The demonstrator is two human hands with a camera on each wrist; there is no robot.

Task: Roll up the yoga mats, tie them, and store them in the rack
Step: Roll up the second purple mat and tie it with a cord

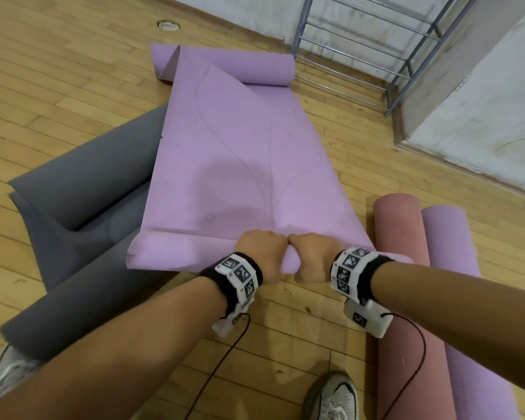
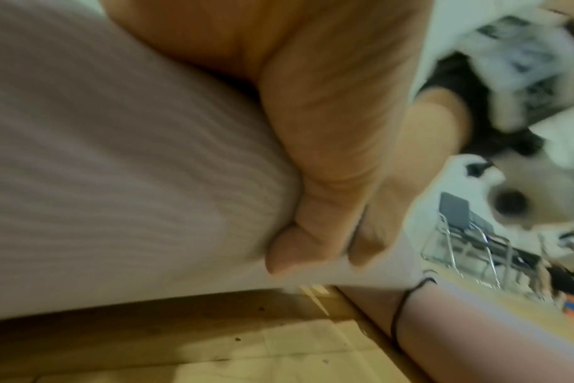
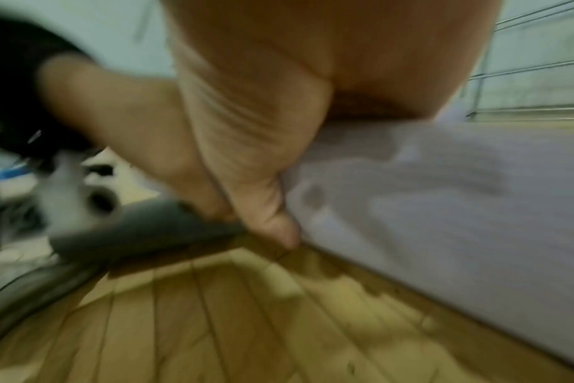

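A purple yoga mat lies spread on the wooden floor, its near end turned into a small roll and its far end curled. My left hand and right hand sit side by side on the near roll, fingers curled over it and thumbs under. The left wrist view shows my left hand gripping the ribbed mat. In the right wrist view my right hand grips the same mat. A metal rack stands at the far right by the wall.
A grey mat lies loosely folded under and to the left of the purple one. A rolled pink mat and a rolled purple mat lie on the floor at my right. My shoes are near the bottom edge.
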